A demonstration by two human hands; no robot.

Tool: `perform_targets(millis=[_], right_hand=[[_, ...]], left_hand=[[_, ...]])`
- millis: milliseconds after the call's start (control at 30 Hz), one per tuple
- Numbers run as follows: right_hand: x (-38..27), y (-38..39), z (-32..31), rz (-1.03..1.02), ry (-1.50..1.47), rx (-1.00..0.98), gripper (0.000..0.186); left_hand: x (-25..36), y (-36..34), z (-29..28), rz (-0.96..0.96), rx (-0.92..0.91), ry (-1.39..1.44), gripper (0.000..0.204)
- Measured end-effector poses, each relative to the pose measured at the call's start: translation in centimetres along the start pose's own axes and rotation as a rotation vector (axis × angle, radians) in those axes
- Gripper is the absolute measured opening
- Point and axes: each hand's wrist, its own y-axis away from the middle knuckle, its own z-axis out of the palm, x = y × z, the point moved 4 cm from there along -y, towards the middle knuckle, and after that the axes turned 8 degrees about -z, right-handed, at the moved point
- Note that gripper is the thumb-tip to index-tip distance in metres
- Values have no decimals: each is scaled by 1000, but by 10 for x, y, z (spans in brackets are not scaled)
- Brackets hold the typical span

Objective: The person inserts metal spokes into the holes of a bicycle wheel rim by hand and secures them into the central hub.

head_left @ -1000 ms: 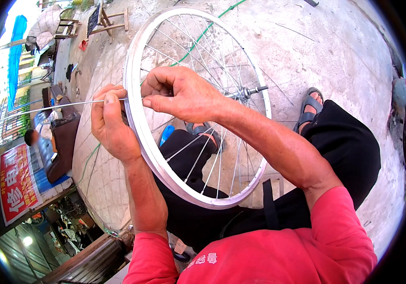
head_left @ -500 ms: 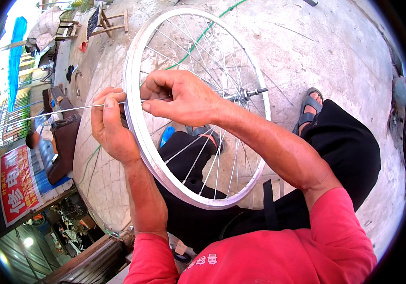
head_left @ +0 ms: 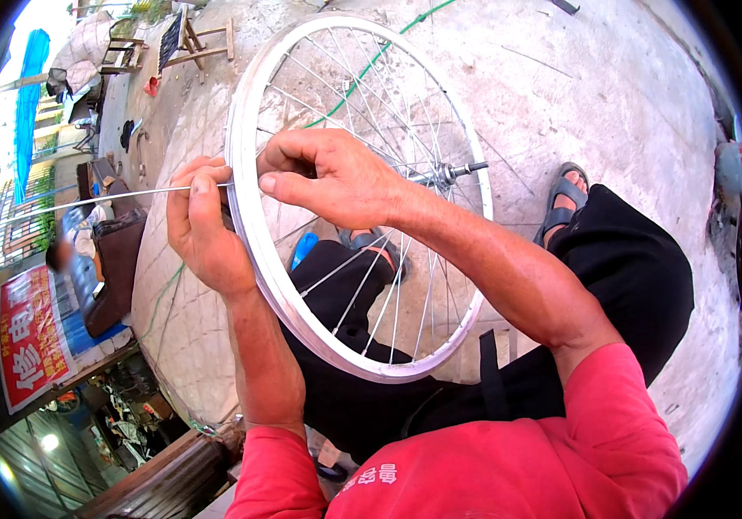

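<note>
A white bicycle wheel rim (head_left: 254,233) with thin metal spokes and a hub with an axle (head_left: 449,173) stands tilted over my lap. My left hand (head_left: 202,229) is outside the rim on its left side, pinching a long loose spoke (head_left: 77,201) that sticks out to the left. My right hand (head_left: 332,177) reaches over the rim from the inside, its fingertips closed on the rim edge where the spoke meets it. Both hands almost touch at the rim.
Concrete ground lies all around, with a green hose (head_left: 371,60) running across it. A wooden bench frame (head_left: 189,39) stands at the far left top. A seated person (head_left: 86,251) and a red sign (head_left: 29,346) are at the left. My sandalled foot (head_left: 561,203) rests at the right.
The loose spoke has slid a little to the right through the rim, and my left hand has followed it closer to the rim. My right hand has stayed on the rim.
</note>
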Motion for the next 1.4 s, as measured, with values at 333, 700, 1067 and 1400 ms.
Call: perform_targets(millis=[333,700,1067,1400], right_hand=[[3,8,13,72,-37,-42,15],[1,15,17,127,-35,-27,17],[7,14,17,97,-21,-15,17],[2,12,14,99,-21,-9,15]], left_hand=[[6,8,-23,41,-13,44,23],[10,11,-39,-109,-119,31,21],[-5,6,-34,-135,-61,0,16],[4,1,-44,-47,-304,-15,19]])
